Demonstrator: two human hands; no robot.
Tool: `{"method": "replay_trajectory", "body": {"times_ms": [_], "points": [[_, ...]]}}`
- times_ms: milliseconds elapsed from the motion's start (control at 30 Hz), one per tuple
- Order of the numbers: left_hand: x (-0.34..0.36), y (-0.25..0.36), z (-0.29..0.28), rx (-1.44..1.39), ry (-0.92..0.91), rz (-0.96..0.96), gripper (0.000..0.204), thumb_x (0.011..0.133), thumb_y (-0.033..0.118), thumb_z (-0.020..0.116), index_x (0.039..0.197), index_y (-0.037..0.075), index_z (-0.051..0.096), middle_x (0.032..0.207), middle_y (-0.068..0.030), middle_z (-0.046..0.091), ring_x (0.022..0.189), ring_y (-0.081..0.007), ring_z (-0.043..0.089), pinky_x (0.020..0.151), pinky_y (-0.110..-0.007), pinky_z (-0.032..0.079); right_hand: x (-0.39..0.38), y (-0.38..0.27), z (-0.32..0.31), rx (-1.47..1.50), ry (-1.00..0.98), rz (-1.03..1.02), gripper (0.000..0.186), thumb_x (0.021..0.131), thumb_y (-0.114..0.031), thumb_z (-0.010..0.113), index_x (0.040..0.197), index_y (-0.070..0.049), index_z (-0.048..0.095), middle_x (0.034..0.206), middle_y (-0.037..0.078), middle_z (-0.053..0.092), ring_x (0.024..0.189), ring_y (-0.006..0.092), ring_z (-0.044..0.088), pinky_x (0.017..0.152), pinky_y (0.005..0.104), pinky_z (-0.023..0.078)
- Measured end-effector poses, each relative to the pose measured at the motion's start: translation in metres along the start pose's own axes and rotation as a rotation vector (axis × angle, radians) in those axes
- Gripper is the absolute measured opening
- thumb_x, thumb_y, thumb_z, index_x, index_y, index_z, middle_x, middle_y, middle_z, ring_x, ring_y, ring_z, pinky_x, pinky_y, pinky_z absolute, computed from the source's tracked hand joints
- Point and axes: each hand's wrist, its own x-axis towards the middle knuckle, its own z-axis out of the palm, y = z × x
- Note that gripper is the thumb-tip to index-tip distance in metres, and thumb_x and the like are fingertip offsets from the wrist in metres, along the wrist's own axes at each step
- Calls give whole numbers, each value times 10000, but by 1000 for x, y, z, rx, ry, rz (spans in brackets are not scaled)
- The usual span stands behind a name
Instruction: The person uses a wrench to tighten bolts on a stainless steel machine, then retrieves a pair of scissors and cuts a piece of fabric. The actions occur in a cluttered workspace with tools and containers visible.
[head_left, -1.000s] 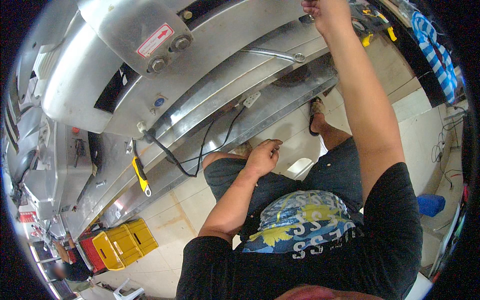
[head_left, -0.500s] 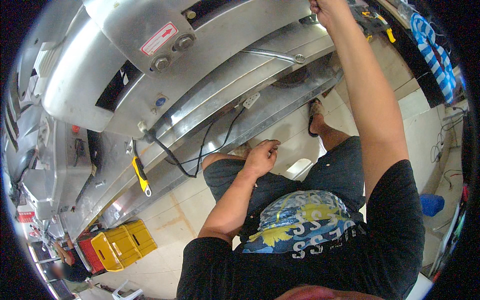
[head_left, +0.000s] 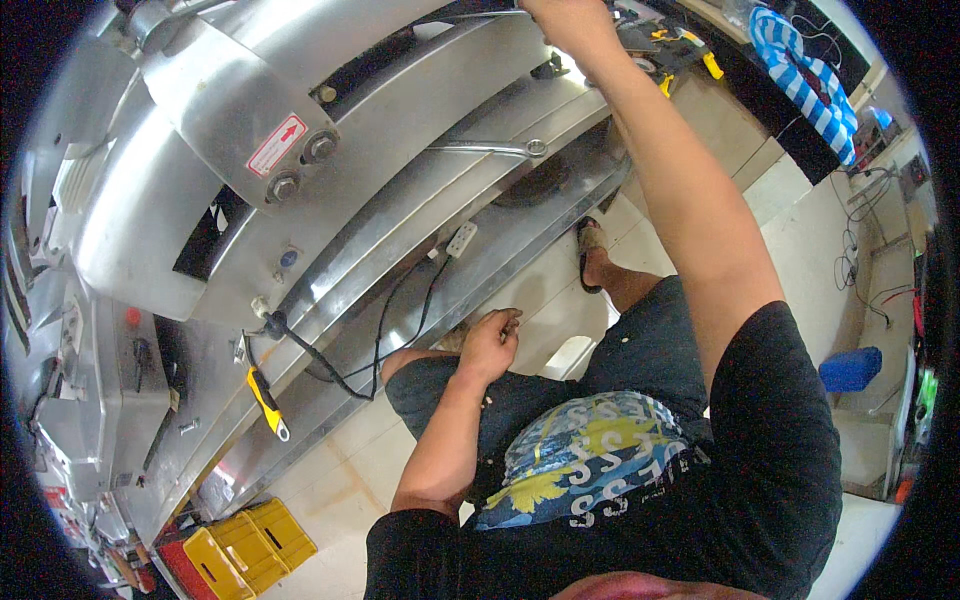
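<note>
My right hand (head_left: 575,25) reaches up to the top edge, at the far side of a large curved stainless-steel machine (head_left: 440,85). Its fingers are closed by the end of a thin metal rod (head_left: 482,15); the grip itself is partly out of sight. My left hand (head_left: 488,347) hangs loosely over my left thigh, fingers slightly bent, with nothing seen in it. A combination wrench (head_left: 490,148) lies on the machine's ledge below my right hand. Farther left, an adjustable wrench with a yellow and black handle (head_left: 264,400) rests on the metal base.
A black cable runs from the machine to a white power strip (head_left: 462,240) on the lower ledge. Yellow crates (head_left: 255,550) stand at lower left. Yellow-handled tools (head_left: 700,55) and a blue-and-white striped cloth (head_left: 800,80) lie at upper right. A blue item (head_left: 850,370) sits far right.
The whole view has shifted, so the machine, tools and both arms appear farther left, with the left side lower. My right hand stays at the machine; my left stays over the thigh.
</note>
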Motion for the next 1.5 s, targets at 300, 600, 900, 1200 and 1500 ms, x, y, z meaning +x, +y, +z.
{"method": "replay_trajectory", "body": {"times_ms": [300,600,900,1200,1500], "points": [[-4,-1,-9,-43,26,38,307,890,92,599,1189,68,660,1093,-157,685,954,-303,679,838,-389,539,10,-35,-24,-486,-417,-102,542,922,-576,550,973,-70,738,806,184,694,820,378,670,780,454,521],[-17,-8,-14,-32,78,32,311,893,125,615,1196,74,664,1093,-170,687,975,-317,674,875,-394,530,9,-49,-13,-511,-390,-46,549,904,-594,562,949,-85,763,884,205,703,888,413,670,831,485,515],[-4,-7,-21,-62,67,-41,320,897,112,606,1210,73,664,1081,-167,699,972,-293,687,866,-390,531,13,-32,-14,-482,-420,-148,544,925,-573,546,951,-70,751,827,209,694,865,406,669,789,492,509],[-14,-6,-22,-130,80,-64,310,891,97,631,1198,82,664,1082,-152,707,967,-279,691,860,-375,539,11,-44,-17,-469,-489,-29,507,923,-558,585,1065,-101,754,935,194,715,896,381,668,842,442,520],[-8,-10,-21,-122,49,-86,310,901,106,617,1206,65,662,1092,-163,689,953,-291,676,847,-368,535,23,-10,-68,-222,-354,36,473,910,-471,655,996,-14,739,882,146,702,830,242,653,804,377,501]]}}
